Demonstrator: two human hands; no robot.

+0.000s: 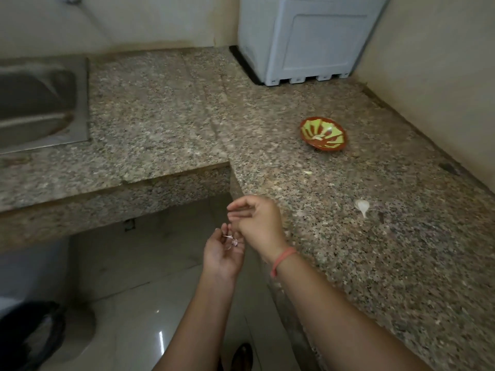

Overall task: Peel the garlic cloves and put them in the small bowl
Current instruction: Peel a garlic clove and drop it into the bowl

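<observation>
Garlic clove point(362, 206), unpeeled, lies on the granite counter point(375, 263), well right of both hands and apart from the small bowl point(330, 145). The bowl is red and green and sits further back, near the wall point(428, 62). A pale piece is inside it; can't tell if it's a clove.

Counter is L-shaped speckled stone. Steel sink point(40, 103) is set in the left run, cut off by the frame edge. Grey plastic box point(308, 41) stands in the back corner, top cropped. Glossy floor tiles point(139, 277) below; a bin with dark liner point(32, 330) at lower left, partly out of frame.

Both hands are off the counter edge, over the floor. Left hand point(222, 255) is palm up with relaxed fingers, and peel scraps point(232, 241) rest on them. Right hand point(258, 223), with a red wrist band point(284, 259), is just above with loose, mostly straight fingers. Whether it touches the left fingertips is unclear: blurred. A dark shape at the bottom edge is too dim to identify.
</observation>
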